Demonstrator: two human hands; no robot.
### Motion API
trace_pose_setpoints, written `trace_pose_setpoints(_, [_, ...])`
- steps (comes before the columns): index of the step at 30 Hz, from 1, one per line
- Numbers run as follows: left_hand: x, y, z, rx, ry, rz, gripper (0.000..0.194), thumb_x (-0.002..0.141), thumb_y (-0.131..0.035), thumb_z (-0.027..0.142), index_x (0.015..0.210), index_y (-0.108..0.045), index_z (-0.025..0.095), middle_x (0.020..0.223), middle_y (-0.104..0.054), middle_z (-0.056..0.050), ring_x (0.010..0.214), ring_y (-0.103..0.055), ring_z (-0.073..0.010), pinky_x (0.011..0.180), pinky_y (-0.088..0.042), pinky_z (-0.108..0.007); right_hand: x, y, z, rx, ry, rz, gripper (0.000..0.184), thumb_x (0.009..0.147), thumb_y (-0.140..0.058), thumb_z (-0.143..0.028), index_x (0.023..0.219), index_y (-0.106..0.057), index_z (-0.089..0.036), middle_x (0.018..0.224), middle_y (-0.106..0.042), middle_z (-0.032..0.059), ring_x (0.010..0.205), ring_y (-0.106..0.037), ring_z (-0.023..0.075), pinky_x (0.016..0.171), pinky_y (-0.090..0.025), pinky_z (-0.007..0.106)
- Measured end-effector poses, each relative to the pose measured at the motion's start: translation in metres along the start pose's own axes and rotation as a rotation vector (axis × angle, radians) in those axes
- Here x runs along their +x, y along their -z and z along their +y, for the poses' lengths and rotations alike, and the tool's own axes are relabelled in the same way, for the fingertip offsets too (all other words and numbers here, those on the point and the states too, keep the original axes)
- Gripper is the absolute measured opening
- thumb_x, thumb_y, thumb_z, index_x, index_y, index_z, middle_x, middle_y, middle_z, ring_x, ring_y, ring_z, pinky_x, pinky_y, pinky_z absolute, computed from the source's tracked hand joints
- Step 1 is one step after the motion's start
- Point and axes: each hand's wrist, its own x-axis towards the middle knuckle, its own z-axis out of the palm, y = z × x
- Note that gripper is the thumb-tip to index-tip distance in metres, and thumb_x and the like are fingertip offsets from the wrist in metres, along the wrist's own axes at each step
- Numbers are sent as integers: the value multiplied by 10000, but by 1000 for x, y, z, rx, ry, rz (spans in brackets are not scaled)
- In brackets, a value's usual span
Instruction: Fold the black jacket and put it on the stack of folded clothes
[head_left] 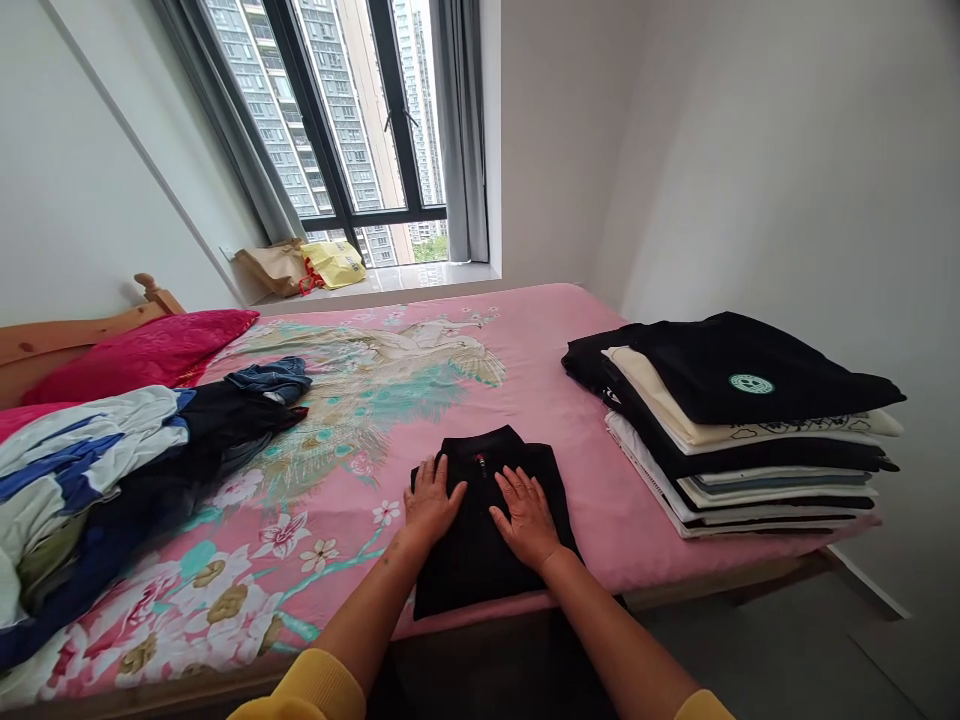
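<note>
A black collared shirt (480, 560) lies folded near the front edge of the bed, its collar pointing away from me and a small red mark just below the collar. My left hand (433, 497) rests flat on its left side, fingers stretched out. On the right side of the shirt, my right hand (527, 520) also lies flat with fingers spread. Neither hand grips the cloth. To the right stands a tall stack of folded clothes (750, 440), topped by a black garment (780, 350) with a round green badge.
The bed carries a pink floral sheet (315, 500). At left lies a loose heap of clothes (112, 470) beside a red pillow (150, 345) and wooden headboard (30, 355). A brown paper bag (271, 268) and a yellow bag (334, 264) sit on the windowsill (420, 275).
</note>
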Motion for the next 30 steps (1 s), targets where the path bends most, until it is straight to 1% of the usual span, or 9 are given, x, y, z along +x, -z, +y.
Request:
trace_pose_setpoints(2, [9, 7, -9, -30, 96, -16, 632, 893, -348, 499, 1426, -311, 161, 1471, -356, -154, 1352, -313, -288, 1049, -317, -484, 1, 1, -2, -6, -16, -17, 541, 905, -472, -393, 1409, -383, -220, 1481, -306, 25, 1386, -201, 235, 1144, -154, 456])
trace_pose_setpoints(5, [23, 17, -20, -33, 93, -41, 581, 890, -369, 427, 1406, -353, 160, 1398, -454, -154, 1292, -400, -291, 1022, -355, -468, 4, 6, -5, -5, -45, -33, 524, 894, -490, -382, 1388, -415, -224, 1464, -341, 36, 1371, -236, 244, 1131, -176, 454])
trace_pose_setpoints(7, [32, 23, -22, -33, 16, -57, 541, 877, -381, 312, 1411, -356, 231, 1419, -438, -106, 1303, -392, -261, 1039, -341, -445, 7, 10, -8, 0, -54, -21, 490, 883, -507, -365, 1351, -461, -228, 1432, -391, 45, 1346, -283, 247, 1104, -226, 446])
trace_pose_setpoints(11, [50, 31, -17, -21, -224, -112, 639, 771, -434, 126, 1365, -420, 360, 1494, -337, 15, 1379, -266, -204, 1106, -243, -393, 20, 19, -13, 14, -33, 42, 401, 873, -487, -252, 1272, -528, -242, 1365, -473, 38, 1304, -337, 227, 1047, -292, 418])
trace_pose_setpoints(13, [59, 35, -12, -7, -320, -141, 623, 743, -458, 124, 1310, -485, 380, 1448, -410, 32, 1359, -293, -213, 1115, -209, -424, 29, 22, -14, 17, -11, 63, 416, 859, -469, -190, 1269, -525, -234, 1364, -475, 34, 1313, -320, 217, 1064, -262, 421])
trace_pose_setpoints(16, [71, 43, -6, 26, -392, -141, 449, 762, -467, 185, 1148, -621, 355, 1217, -598, -9, 1234, -428, -241, 1115, -143, -502, 43, 22, -11, 10, 8, 70, 448, 844, -456, -153, 1282, -508, -230, 1377, -461, 28, 1332, -288, 216, 1097, -197, 445])
trace_pose_setpoints(19, [79, 49, -5, 55, -399, -92, 280, 753, -510, 263, 960, -696, 283, 1060, -621, -61, 1152, -459, -275, 1095, -159, -517, 52, 17, -2, -4, -10, 56, 463, 849, -456, -173, 1306, -483, -235, 1389, -447, 29, 1340, -274, 227, 1102, -170, 479])
trace_pose_setpoints(24, [75, 44, -13, 44, -351, -37, 250, 755, -511, 277, 931, -681, 229, 1063, -585, -95, 1067, -487, -274, 924, -393, -416, 51, 7, 13, -4, -39, 36, 428, 896, -415, -240, 1317, -474, -188, 1374, -462, 65, 1322, -316, 224, 1097, -205, 462])
trace_pose_setpoints(30, [71, 40, -10, -3, -398, -21, 255, 751, -516, 216, 946, -676, 259, 1094, -598, -60, 1109, -474, -247, 969, -361, -388, 75, 32, 29, 40, 8, 104, 405, 891, -371, -159, 1248, -547, -232, 1317, -517, 28, 1260, -377, 197, 1027, -334, 362])
